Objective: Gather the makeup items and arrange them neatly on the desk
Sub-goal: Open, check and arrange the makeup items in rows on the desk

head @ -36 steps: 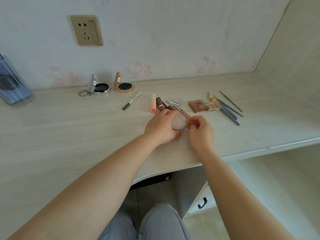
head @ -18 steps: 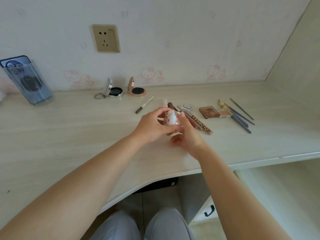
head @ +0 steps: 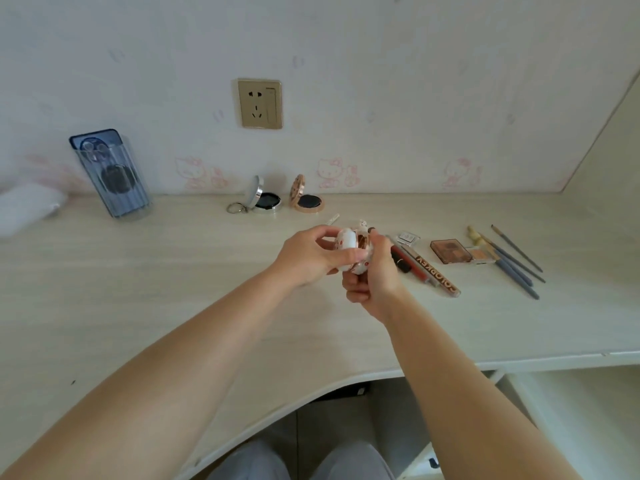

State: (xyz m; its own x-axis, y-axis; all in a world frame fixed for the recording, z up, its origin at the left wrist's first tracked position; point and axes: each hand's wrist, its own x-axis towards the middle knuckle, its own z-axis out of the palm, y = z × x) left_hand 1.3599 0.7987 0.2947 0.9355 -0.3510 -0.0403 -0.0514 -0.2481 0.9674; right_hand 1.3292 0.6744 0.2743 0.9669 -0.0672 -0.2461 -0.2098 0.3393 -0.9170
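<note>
left hand [head: 308, 258] grips white compact [head: 348, 249] | right hand [head: 372, 275] grips it too | above surface [head: 173, 289], brushes [head: 509, 258] at 3 o'clock

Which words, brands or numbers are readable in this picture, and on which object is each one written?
"COLORKEY": on the long brown tube lying on the desk.
Small white compact held in both hands: red print, too blurred to read.
Phone in the clear holder: nothing readable.

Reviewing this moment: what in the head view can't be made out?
- Round compact: partly hidden by left hand and right hand; contents unseen.
- Pen and small items behind the hands: mostly covered.
- White object at left edge: blurred, cut off.
- Small clear case: too small to identify.
</note>
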